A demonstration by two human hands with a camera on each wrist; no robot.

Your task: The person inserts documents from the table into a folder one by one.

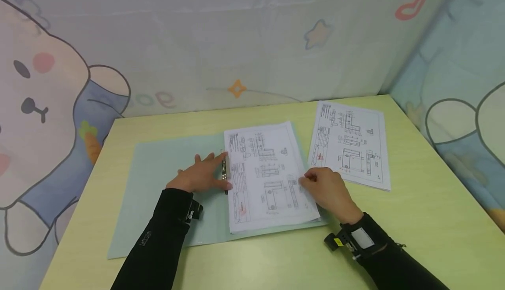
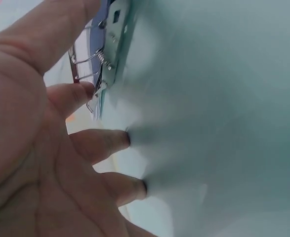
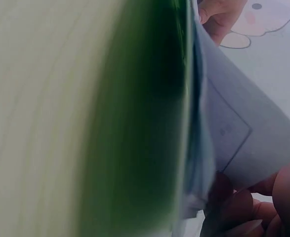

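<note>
Two stacks of drawings: one [image 1: 268, 176] in open folder [image 1: 165, 184], unclamped, left hand [image 1: 201, 175] flat at metal clip [image 1: 225, 171], right hand [image 1: 327, 187] pinching its edge; second stack [image 1: 349, 143] waits outside.

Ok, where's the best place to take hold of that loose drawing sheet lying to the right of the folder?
Probably the loose sheet is best taken at its near right corner, coming from the right: it lies flat on the table, apart from the folder, and that corner is clear of the right hand.
</note>
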